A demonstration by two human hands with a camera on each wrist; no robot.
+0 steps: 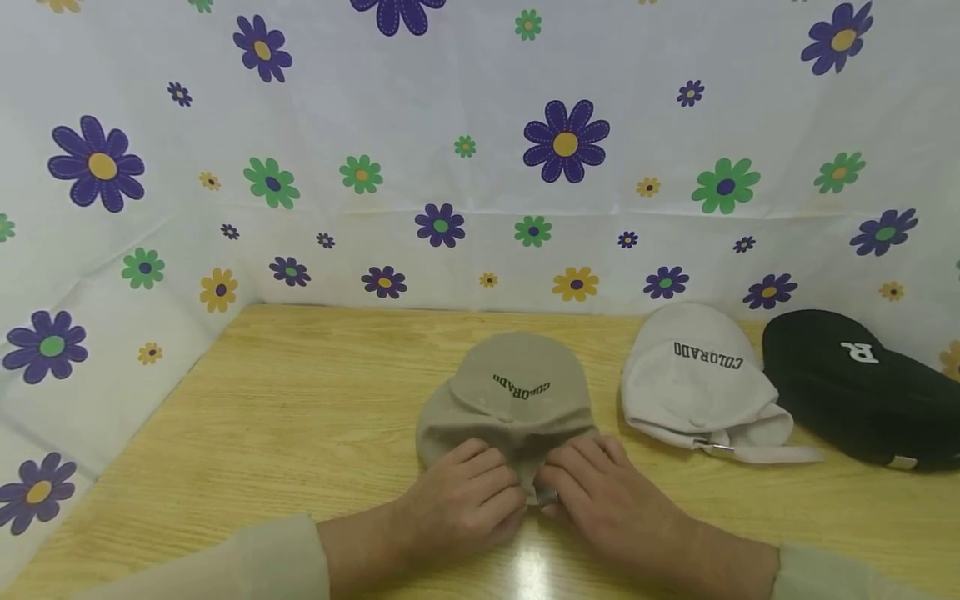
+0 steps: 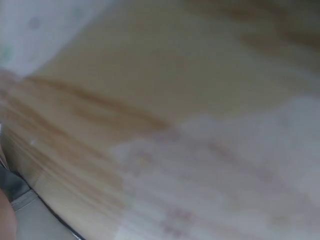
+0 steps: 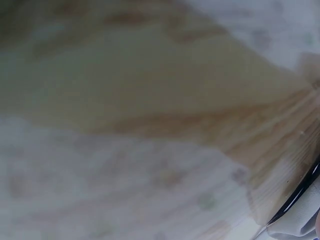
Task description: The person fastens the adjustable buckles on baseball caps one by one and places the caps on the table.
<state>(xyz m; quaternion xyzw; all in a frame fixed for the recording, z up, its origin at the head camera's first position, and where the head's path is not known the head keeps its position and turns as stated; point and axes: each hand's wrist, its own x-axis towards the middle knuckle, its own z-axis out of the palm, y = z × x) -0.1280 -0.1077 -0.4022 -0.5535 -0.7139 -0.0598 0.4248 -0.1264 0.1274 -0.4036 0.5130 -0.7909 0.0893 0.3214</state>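
A khaki baseball cap lies on the table, its dark COLORADO lettering upside down from here. My left hand, fingers curled, grips the cap's near edge. On the other side of that edge my right hand pinches the cap beside a small grey, shiny piece like a strap buckle. Both hands are close together and hide most of the cap's near rim. The wrist views are blurred; a strip of grey fabric shows low in the left one, and similar grey fabric in the right one.
To the right sits a pale COLORADO cap, its strap end stretched out on the table. Beyond it lies a black cap with a white letter R. A white flower-print cloth hangs behind the wooden table and along its left side.
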